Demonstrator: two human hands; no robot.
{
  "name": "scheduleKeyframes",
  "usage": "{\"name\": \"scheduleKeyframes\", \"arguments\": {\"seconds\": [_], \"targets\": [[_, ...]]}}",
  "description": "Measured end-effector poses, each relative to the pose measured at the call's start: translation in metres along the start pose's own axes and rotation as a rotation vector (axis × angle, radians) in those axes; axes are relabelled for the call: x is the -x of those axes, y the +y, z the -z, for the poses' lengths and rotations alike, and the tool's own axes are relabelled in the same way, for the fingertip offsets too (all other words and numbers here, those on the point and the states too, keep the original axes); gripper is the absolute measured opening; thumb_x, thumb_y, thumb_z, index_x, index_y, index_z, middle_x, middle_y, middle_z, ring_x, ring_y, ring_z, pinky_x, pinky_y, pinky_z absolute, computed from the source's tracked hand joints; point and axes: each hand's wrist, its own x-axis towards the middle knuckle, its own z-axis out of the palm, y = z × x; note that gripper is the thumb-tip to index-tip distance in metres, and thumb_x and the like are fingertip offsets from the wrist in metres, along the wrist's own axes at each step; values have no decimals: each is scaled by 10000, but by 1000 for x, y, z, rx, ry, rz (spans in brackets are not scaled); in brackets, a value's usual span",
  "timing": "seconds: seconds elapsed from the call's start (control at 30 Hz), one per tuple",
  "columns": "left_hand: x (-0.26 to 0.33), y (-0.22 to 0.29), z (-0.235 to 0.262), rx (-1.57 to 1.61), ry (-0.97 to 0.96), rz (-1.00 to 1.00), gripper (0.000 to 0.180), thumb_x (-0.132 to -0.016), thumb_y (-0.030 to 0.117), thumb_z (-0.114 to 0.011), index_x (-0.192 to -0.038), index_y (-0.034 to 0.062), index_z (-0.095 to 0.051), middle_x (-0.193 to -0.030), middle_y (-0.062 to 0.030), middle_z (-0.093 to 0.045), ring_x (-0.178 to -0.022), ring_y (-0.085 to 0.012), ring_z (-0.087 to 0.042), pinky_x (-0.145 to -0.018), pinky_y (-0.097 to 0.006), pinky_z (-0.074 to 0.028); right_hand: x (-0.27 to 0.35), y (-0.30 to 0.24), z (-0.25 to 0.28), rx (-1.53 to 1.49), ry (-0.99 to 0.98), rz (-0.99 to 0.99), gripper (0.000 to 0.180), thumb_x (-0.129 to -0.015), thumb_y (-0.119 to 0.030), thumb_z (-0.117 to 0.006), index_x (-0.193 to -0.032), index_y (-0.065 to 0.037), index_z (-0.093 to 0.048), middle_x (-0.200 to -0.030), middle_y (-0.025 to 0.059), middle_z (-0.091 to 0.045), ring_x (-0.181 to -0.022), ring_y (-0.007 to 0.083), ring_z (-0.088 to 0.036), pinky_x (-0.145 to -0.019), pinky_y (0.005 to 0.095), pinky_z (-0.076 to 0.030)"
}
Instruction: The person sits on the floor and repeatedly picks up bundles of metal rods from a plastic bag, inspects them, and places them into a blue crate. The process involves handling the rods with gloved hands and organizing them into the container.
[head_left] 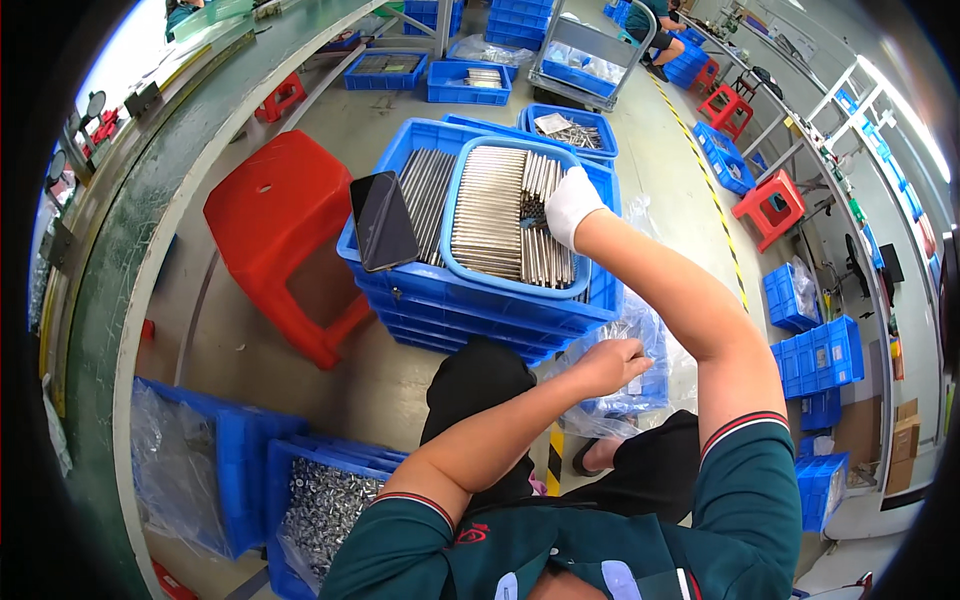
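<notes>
While the left hand (608, 364) at lower centre closes its fingers on the crinkled clear plastic bag (625, 385) beside the knee, the right hand (571, 205), in a white glove, reaches up to mid-frame and pinches at the metal rods (505, 212) lying in the light-blue tray (462, 272). That tray sits atop stacked blue crates (470, 310), with a dark phone (383, 220) leaning at their left; further left stands a red stool (275, 225).
</notes>
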Motion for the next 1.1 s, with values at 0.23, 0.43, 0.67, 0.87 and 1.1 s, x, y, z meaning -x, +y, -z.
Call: {"name": "scheduleKeyframes", "arguments": {"seconds": [0.23,0.43,0.67,0.87,1.1], "targets": [[-3,-3,-2,-32,36,-49,306,-879,289,-578,-871,-17,-575,-783,-210,-613,-766,-350,-602,-683,-419,-449,8,-11,42,165,-90,35,248,-849,-136,-466,-886,-138,-711,-849,39,-680,-837,233,-624,-691,353,-364],[-3,-5,0,-48,29,-38,312,-879,301,-578,-885,-12,-576,-809,-211,-621,-790,-356,-606,-701,-421,-454,19,-10,51,237,-264,143,229,-807,-183,-548,-939,-168,-735,-963,41,-687,-921,216,-629,-688,355,-428],[-1,1,2,-48,20,-30,317,-879,311,-580,-874,-7,-570,-790,-201,-620,-773,-349,-604,-684,-416,-449,35,9,61,-32,-132,173,171,-759,-131,-564,-795,-77,-722,-771,109,-689,-764,266,-675,-672,367,-484],[-3,-1,-1,-58,19,-32,304,-880,300,-584,-871,-4,-568,-776,-198,-616,-761,-344,-602,-677,-412,-448,37,18,58,-168,-88,161,158,-727,-94,-566,-811,-66,-697,-774,147,-673,-782,301,-670,-675,382,-521],[-4,-3,-3,-56,17,-21,298,-892,290,-576,-868,-6,-566,-751,-184,-611,-732,-318,-599,-666,-402,-446,48,46,53,-614,-88,144,242,-763,-112,-529,-978,-100,-639,-891,161,-656,-858,345,-629,-754,405,-494]]}}
